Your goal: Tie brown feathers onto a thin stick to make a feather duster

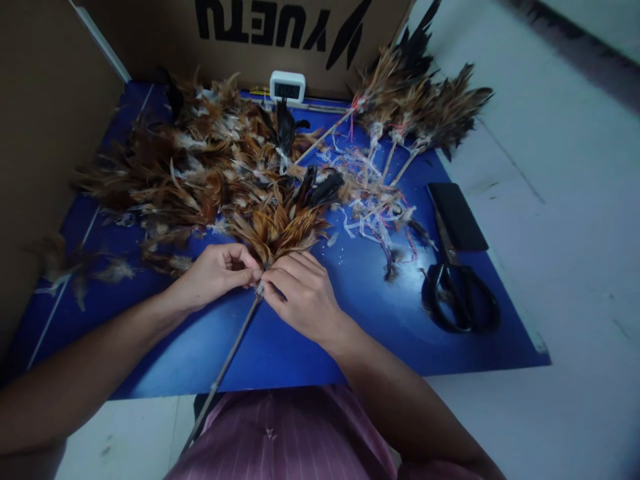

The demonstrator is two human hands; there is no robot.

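Note:
A feather duster [280, 227] with brown and black feathers lies near the front of the blue board. Its thin stick [235, 347] slants down past the board's edge towards my lap. Where the feathers meet the stick there is a pale binding [260, 289]. My left hand [217, 270] pinches at this neck from the left, thumb and forefinger together. From the right, my right hand [303, 290] closes over the feather base, its fingertips meeting those of the left. Whatever fine string may lie between the fingertips is too small to make out.
Loose brown feathers [190, 167] heap at the back left. Several feather bundles on sticks [420, 107] lie back right, near tangled white and pink string [375, 220]. Black scissors [460, 297] and a black flat object [457, 217] lie right. A small white display [287, 87] stands before a cardboard box [165, 33].

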